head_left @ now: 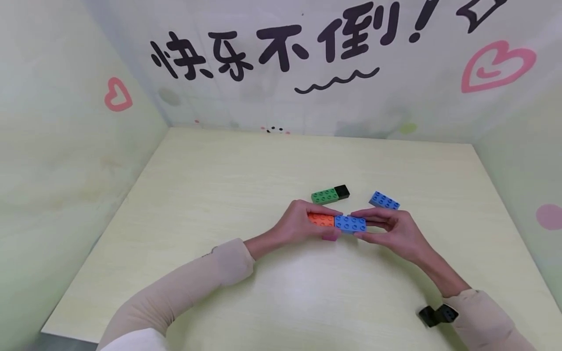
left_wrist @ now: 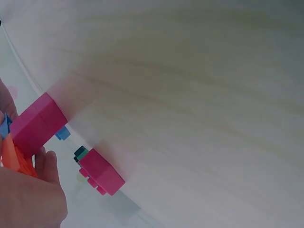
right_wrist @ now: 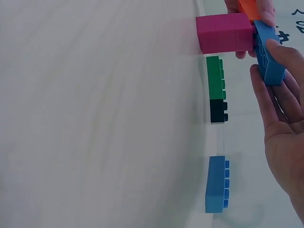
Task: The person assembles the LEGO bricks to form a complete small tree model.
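In the head view my left hand [head_left: 295,225] grips an orange brick [head_left: 321,221] between thumb and fingers. My right hand [head_left: 401,235] pinches a blue brick [head_left: 350,224] by its sides, its studs facing up. The two bricks sit end to end. Beneath them shows pink [head_left: 330,237], seen in the left wrist view as a pink block [left_wrist: 38,123] under the orange and blue bricks. How firmly the blue one is seated on it I cannot tell. A second pink brick [left_wrist: 102,173] rests on the table in the left wrist view, hidden in the head view.
Behind the hands lies a green brick [head_left: 325,196] with a black brick [head_left: 342,192] at its right end. Another blue brick [head_left: 384,200] lies beyond the right hand. Printed walls enclose the pale table [head_left: 219,161] at the back and sides.
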The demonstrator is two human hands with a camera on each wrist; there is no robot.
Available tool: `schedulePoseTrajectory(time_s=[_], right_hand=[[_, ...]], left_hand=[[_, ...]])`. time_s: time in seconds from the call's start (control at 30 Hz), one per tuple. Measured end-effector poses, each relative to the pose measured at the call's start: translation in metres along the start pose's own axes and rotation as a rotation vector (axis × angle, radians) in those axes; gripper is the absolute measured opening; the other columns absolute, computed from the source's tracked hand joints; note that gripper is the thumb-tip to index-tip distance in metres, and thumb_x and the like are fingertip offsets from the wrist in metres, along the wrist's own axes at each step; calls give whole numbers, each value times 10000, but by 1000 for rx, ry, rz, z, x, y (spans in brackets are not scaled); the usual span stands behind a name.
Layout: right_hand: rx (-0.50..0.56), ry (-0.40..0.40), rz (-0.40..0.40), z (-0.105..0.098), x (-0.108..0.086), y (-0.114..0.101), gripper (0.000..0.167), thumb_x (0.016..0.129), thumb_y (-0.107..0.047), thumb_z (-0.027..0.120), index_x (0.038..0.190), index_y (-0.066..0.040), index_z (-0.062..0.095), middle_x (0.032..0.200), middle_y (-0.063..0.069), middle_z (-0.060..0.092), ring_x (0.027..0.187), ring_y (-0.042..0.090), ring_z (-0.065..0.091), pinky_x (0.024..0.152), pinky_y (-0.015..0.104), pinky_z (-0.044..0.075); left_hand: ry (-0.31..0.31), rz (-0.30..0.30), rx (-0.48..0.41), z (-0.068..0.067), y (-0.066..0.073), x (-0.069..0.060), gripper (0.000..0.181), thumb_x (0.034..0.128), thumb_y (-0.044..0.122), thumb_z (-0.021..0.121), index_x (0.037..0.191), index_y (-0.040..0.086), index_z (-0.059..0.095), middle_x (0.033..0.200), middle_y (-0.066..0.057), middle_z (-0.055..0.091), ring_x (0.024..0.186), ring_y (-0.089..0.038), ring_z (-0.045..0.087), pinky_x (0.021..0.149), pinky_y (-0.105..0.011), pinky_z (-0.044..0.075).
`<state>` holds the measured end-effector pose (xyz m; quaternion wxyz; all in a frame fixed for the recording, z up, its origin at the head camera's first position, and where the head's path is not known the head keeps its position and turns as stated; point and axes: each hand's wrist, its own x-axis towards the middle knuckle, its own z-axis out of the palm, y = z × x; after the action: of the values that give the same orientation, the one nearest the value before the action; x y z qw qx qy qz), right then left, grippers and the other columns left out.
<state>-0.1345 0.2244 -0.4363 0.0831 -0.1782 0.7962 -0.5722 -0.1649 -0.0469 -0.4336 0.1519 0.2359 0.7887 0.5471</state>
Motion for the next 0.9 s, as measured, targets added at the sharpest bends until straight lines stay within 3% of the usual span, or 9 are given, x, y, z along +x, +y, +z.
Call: schedulePoseTrajectory(time_s=[0.13,0.37,0.63,0.9], right_hand=[[-43,-5,-9,-1,2,-4,409,804,-152,825,1192,-139,696,1176,42,673,1057,154,659,781,293,560],[-45,-2,1,1,2,-1,411,797,-167,832,1183,-152,693,1163,19,676,1045,175,657,841,355,545],[17,-5,-116,16,10,3,391,827,-48,787,1201,-83,677,1196,76,662,1099,199,603,935,261,485],[34,69,-121,28,9,3,388,805,-39,804,1175,-64,689,1151,98,661,980,185,630,826,230,528]], left_hand=[[-4,-21,-27,0,0,1,388,715,405,870,1084,360,762,1035,179,697,979,-65,622,719,-313,537],[4,-59,-10,1,0,2,368,691,439,880,1039,394,767,966,174,707,916,-87,630,660,-311,517],[30,-64,22,-3,-2,1,355,687,471,874,1018,403,764,985,191,695,911,-98,612,672,-309,526],[46,-47,78,2,0,1,373,694,528,848,1021,386,738,1009,180,658,926,-127,566,704,-296,487]])
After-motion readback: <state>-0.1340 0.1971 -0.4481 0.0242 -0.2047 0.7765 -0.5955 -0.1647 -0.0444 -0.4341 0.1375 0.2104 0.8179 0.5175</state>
